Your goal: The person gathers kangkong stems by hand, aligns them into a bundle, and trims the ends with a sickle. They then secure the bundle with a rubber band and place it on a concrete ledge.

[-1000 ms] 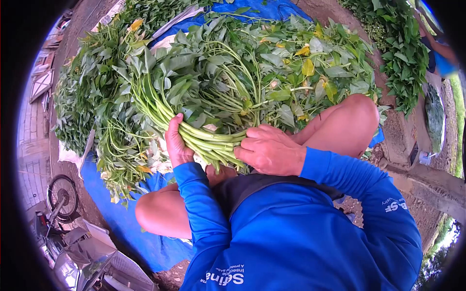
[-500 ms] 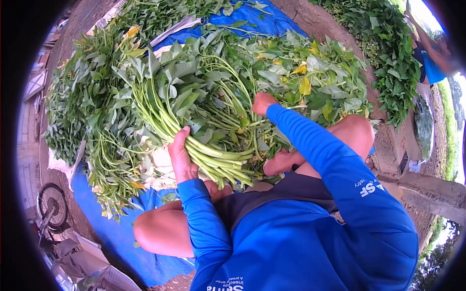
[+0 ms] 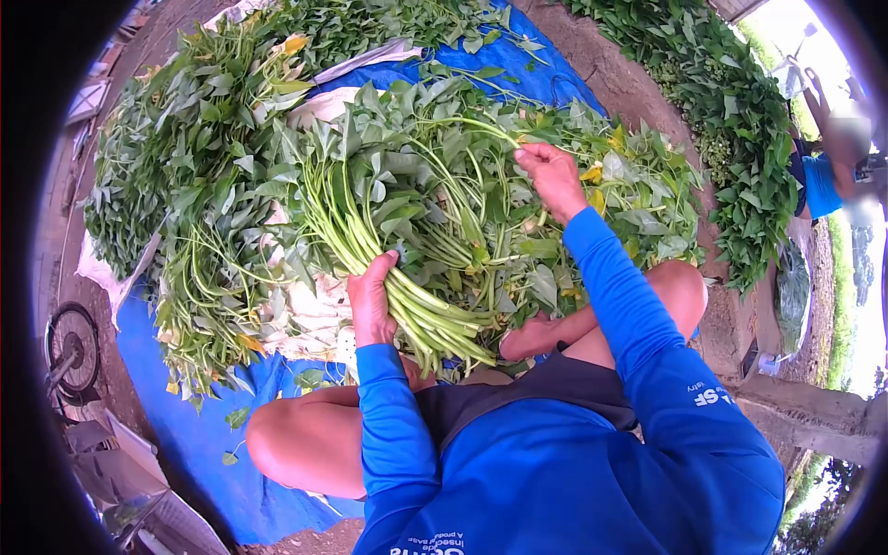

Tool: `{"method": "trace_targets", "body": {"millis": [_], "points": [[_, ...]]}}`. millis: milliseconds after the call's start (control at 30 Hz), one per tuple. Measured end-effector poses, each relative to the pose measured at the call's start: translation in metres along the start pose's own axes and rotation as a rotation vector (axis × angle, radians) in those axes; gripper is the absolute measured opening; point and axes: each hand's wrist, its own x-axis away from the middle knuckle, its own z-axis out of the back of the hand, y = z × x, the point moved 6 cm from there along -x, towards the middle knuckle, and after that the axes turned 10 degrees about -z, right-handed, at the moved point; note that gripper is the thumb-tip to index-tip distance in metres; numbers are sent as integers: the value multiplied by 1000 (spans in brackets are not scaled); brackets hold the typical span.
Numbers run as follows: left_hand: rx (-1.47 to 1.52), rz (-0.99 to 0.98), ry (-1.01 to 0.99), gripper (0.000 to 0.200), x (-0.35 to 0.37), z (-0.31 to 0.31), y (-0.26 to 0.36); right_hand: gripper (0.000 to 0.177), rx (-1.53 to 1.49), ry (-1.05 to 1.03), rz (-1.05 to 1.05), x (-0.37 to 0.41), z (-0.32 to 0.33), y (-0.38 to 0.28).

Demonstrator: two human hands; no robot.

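Note:
My left hand (image 3: 372, 301) is closed around a thick bunch of water spinach (image 3: 435, 319), its pale cut stem ends pointing toward my lap and its leaves fanning away to the upper left. Up and to the right, my right hand (image 3: 555, 180) pinches a single water spinach stem (image 3: 476, 123) between thumb and fingers. That stem arcs leftward over the loose greens. Beneath and between both hands lies a spread pile of loose water spinach (image 3: 462, 217), with some yellowed leaves (image 3: 597, 176) near my right hand.
A large heap of greens (image 3: 157, 157) stands at left on a blue tarp (image 3: 185, 407). Another row of greens (image 3: 712, 120) lies beyond the dirt strip at right. A bicycle wheel (image 3: 72, 351) is at far left. A person in blue (image 3: 819, 185) is at far right.
My right hand has moved up and to the right, drawing a stem out of the pile. My left hand, still gripping the bunch, has shifted slightly right in view.

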Motion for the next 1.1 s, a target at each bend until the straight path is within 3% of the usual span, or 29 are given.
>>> {"method": "trace_targets", "body": {"millis": [200,300,400,533,733,900,1000,1033,1100], "points": [[51,34,-41,27,8,-11,-10,21,-149,15,144,33,44,-96],[18,39,-62,39,8,-8,-21,19,-223,82,275,61,41,-131],[62,65,-84,36,15,-15,-24,21,-170,33,456,77,16,-140],[90,80,-86,35,12,-14,-45,24,43,-35,430,102,-41,-96],[215,132,-89,38,15,-12,-74,34,490,-250,110,165,-102,61],[295,412,-181,35,17,-5,-103,33,555,-337,-11,167,-105,90],[205,259,-101,40,12,0,-113,32,550,-408,-128,162,-110,114],[175,59,-19,47,16,-2,-103,31,523,-362,-53,164,-112,119],[50,-70,180,55,30,-4,-88,30,513,-433,-89,170,-118,125]]}}
